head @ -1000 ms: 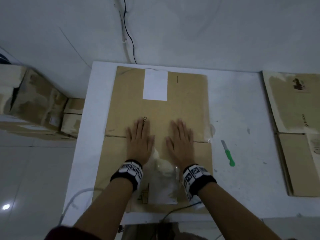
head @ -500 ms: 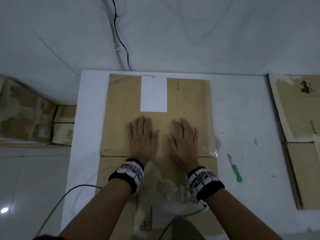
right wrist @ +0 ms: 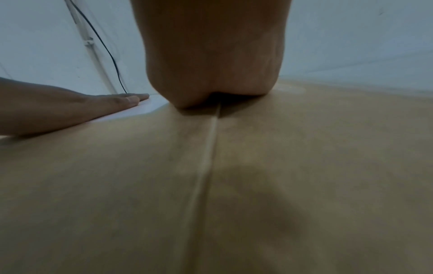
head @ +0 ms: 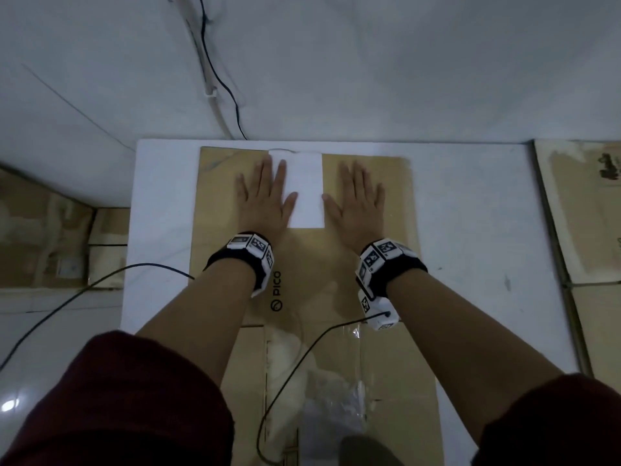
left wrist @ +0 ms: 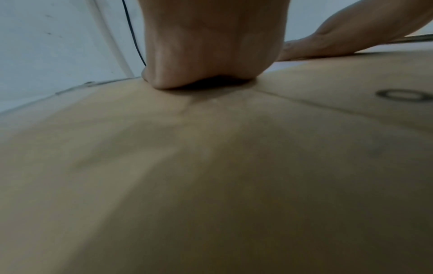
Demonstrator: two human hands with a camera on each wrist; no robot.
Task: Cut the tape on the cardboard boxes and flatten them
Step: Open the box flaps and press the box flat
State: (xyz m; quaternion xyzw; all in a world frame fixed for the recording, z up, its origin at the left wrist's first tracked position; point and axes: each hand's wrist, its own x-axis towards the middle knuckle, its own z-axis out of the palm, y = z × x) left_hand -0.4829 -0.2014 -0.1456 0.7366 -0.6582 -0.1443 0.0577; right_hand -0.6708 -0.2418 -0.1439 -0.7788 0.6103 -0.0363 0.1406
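Observation:
A flattened brown cardboard box (head: 312, 274) lies along the white table (head: 470, 230), with a white label (head: 305, 190) near its far edge. My left hand (head: 265, 193) presses flat on the cardboard, fingers straight, partly over the label's left side. My right hand (head: 358, 196) presses flat just right of the label. In the left wrist view the heel of my left hand (left wrist: 211, 55) sits on the cardboard (left wrist: 211, 176). The right wrist view shows my right hand (right wrist: 215, 55) on the cardboard (right wrist: 304, 166) at a crease. Clear cut tape (head: 339, 398) clings to the near flaps.
More flattened cardboard (head: 584, 216) lies on the table's right side. Cardboard boxes (head: 50, 237) stand on the floor to the left. A black cable (head: 84, 290) trails off the table's left edge, and another cable (head: 215, 72) runs down the wall behind.
Both hands have slid away from me along the cardboard, from the middle fold to the far end by the white label, and spread apart. The green-handled knife is out of view now.

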